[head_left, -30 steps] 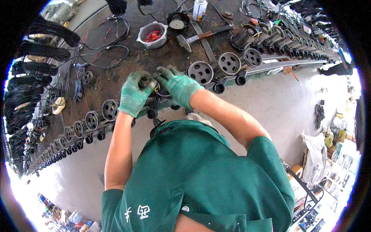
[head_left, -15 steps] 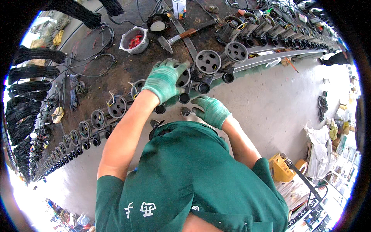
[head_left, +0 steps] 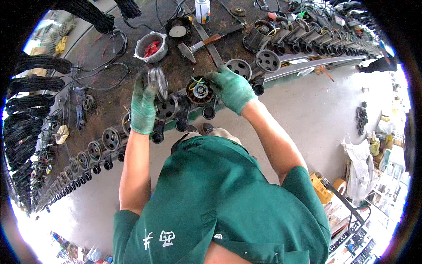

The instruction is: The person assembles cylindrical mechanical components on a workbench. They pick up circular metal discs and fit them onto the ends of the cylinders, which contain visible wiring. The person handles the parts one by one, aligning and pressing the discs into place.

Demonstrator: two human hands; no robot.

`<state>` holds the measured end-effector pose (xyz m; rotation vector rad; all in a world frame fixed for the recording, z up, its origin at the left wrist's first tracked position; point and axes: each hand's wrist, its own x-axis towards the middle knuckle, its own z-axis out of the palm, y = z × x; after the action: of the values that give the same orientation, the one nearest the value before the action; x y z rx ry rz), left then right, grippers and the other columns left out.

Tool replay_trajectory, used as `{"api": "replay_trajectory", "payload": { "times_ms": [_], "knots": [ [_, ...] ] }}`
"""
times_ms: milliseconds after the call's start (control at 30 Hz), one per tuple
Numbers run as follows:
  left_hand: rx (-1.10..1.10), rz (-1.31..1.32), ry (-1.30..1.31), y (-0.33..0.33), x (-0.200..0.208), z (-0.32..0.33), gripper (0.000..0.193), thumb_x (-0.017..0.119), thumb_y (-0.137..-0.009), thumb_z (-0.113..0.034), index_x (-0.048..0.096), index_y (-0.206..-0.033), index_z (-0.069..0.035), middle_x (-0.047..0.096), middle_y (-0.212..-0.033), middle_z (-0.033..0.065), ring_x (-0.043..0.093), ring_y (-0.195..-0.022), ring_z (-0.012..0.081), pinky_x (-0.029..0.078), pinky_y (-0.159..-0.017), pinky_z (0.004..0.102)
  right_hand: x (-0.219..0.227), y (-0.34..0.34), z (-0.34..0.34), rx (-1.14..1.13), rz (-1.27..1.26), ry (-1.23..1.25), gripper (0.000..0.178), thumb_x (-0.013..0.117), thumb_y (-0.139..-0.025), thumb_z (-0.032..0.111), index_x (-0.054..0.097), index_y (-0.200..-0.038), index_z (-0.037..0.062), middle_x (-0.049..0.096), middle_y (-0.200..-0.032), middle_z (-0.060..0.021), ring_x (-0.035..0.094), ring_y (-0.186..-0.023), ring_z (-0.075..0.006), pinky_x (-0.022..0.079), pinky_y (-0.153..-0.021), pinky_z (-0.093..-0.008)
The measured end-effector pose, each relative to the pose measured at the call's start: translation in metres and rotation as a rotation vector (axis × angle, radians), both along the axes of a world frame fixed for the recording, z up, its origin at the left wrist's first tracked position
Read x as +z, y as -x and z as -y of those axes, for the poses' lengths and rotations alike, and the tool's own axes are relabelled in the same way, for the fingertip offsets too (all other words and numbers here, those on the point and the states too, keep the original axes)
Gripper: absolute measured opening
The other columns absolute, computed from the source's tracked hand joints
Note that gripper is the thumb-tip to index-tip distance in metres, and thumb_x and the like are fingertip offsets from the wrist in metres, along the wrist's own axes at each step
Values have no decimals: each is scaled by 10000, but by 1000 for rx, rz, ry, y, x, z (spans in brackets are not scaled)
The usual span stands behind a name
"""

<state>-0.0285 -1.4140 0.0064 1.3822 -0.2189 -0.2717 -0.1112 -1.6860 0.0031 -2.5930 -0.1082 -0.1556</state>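
Observation:
My left hand (head_left: pixel 143 103), in a green-coated glove, grips a round metal end cover (head_left: pixel 159 83) with holes, held on edge above the row. In front of me stands a motor housing whose top is uncovered, showing the motor (head_left: pixel 200 91) with copper windings, a central shaft and yellow-green wires. Beside its right rim is my right hand (head_left: pixel 235 90), gloved too, with fingers apart and their tips by the motor's edge; nothing shows in it. A capped housing (head_left: pixel 167 108) stands just left of the motor. Another capped housing (head_left: pixel 239 69) is partly hidden behind my right hand.
Long rows of similar housings run along the bench edge to both sides. On the dark bench top (head_left: pixel 105 88) lie a bowl (head_left: pixel 151 47) of red pieces, a hammer (head_left: pixel 206 42), a spray can (head_left: pixel 202 11) and loose cables. Black cable bundles (head_left: pixel 35 81) hang at left.
The end cover has come off the housing and moved left in my left hand, baring the windings. My right hand has risen from below the bench edge to the motor's right side.

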Motion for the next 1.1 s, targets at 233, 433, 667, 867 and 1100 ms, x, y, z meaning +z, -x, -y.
{"api": "replay_trajectory", "payload": {
  "times_ms": [233,433,667,867,1100],
  "knots": [
    [-75,-31,18,22,-6,1,761,697,-994,-443,392,-1584,-70,565,-1475,88,544,-1312,189,422,-1127,355,0,-39,-19,195,-290,341,308,700,-938,274,696,-1194,104,630,-1156,-146,688,-1033,-357,571,-869,-472],
    [-138,-206,298,14,-14,6,726,710,-1012,-321,347,-1601,-101,564,-1432,68,576,-1243,164,470,-1082,337,-20,-44,-16,215,-285,371,238,681,-922,238,721,-1122,115,658,-1153,-123,690,-1037,-337,573,-870,-463],
    [-255,-502,451,3,-33,28,690,575,-1043,-538,410,-1568,-122,568,-1432,66,590,-1258,201,523,-1059,387,-18,-55,-10,167,-206,119,216,656,-941,222,722,-1091,82,698,-1037,-157,670,-1000,-386,551,-876,-458],
    [-234,-504,359,4,-48,35,723,610,-1012,-564,432,-1553,-118,566,-1438,63,580,-1267,209,492,-1091,382,-24,-67,10,300,-246,-6,259,640,-956,267,740,-1103,79,716,-1074,-179,669,-1016,-407,550,-883,-472],
    [-167,-154,-116,23,-11,57,655,696,-996,-318,430,-1541,-70,569,-1411,65,557,-1248,175,447,-1103,335,-22,-75,4,368,-239,-16,250,626,-938,257,760,-1043,74,746,-1043,-192,693,-1006,-424,564,-899,-490]
  ]
}}
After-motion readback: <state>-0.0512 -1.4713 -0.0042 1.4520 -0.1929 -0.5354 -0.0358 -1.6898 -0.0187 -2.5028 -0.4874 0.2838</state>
